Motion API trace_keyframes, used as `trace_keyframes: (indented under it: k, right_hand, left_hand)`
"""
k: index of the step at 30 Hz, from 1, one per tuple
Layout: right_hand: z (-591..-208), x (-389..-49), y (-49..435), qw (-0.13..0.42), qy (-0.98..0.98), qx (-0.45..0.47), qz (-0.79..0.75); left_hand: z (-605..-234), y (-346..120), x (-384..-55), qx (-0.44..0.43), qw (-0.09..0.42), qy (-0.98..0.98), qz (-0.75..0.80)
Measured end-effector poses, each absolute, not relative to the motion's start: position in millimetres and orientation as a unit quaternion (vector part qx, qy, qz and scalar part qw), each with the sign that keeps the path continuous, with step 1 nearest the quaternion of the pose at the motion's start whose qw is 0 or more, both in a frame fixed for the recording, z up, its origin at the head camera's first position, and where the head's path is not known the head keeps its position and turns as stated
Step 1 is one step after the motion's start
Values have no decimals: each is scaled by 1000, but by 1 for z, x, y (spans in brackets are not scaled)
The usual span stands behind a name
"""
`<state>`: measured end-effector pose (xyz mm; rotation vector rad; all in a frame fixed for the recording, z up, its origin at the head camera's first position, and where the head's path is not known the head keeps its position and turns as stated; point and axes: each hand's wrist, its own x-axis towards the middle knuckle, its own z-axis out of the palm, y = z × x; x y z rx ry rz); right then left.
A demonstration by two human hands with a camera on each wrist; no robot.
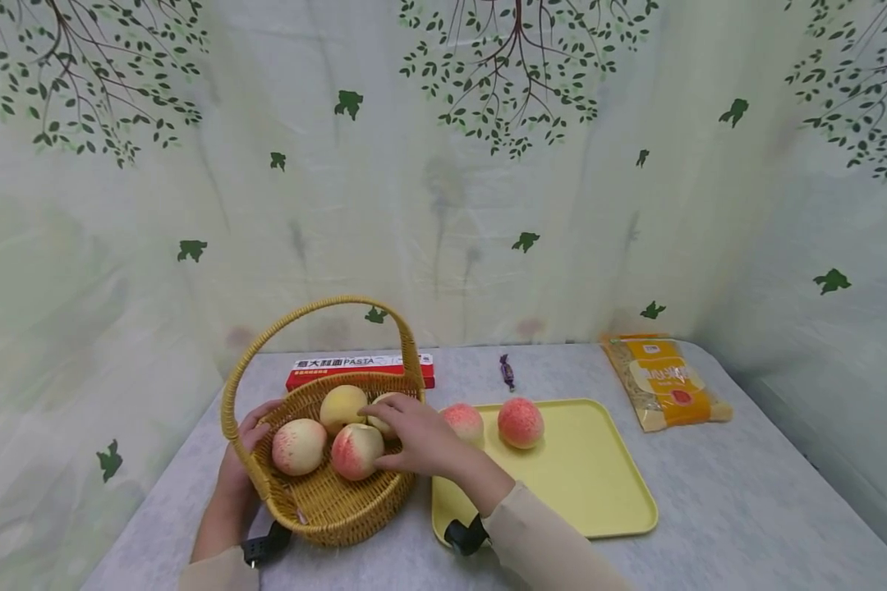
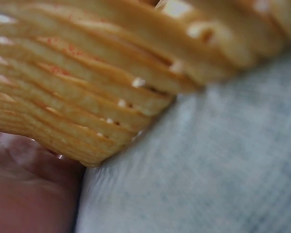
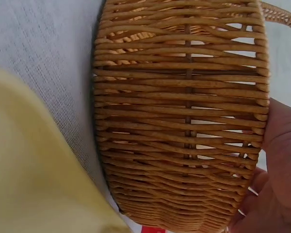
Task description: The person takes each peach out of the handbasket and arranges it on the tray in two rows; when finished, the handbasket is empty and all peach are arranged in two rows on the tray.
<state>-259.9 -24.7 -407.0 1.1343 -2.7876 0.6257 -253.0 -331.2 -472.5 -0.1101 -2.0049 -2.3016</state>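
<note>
In the head view a wicker basket (image 1: 325, 505) with a tall arched handle holds several peaches, among them a red-and-cream peach (image 1: 358, 451), a pale speckled peach (image 1: 299, 447) and a yellow peach (image 1: 342, 408). My left hand (image 1: 245, 451) grips the basket's left side, fingers over the rim; its palm is against the outer weave in the left wrist view. Over the right rim reaches my right hand (image 1: 423, 435), its fingers spread above the peaches. The thumb is beside the red-and-cream peach, and the fingers partly hide another peach (image 1: 381, 404). Its fingertips are hidden in the right wrist view.
A yellow tray (image 1: 584, 484) right of the basket bears a red peach (image 1: 521, 423) and a pinkish peach (image 1: 464, 422). Behind the basket lies a red-and-white pasta box (image 1: 314, 371). A small purple wrapped candy (image 1: 506, 373) and a yellow food bag (image 1: 665, 382) lie farther back.
</note>
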Motion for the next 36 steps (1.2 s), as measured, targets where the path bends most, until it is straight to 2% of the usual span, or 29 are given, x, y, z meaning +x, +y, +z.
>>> trace_keyframes:
  k: [7, 18, 36]
  right_hand:
    - [-403, -267, -31, 22, -902, 406, 147]
    - [-399, -272, -44, -41, -904, 417, 87]
    - [-404, -271, -49, -44, -916, 381, 113]
  left_hand:
    - [-471, -332, -257, -43, 41, -660, -749]
    - [-466, -332, -251, -20, 36, -661, -750]
    - [-473, -333, -253, -22, 34, -659, -751]
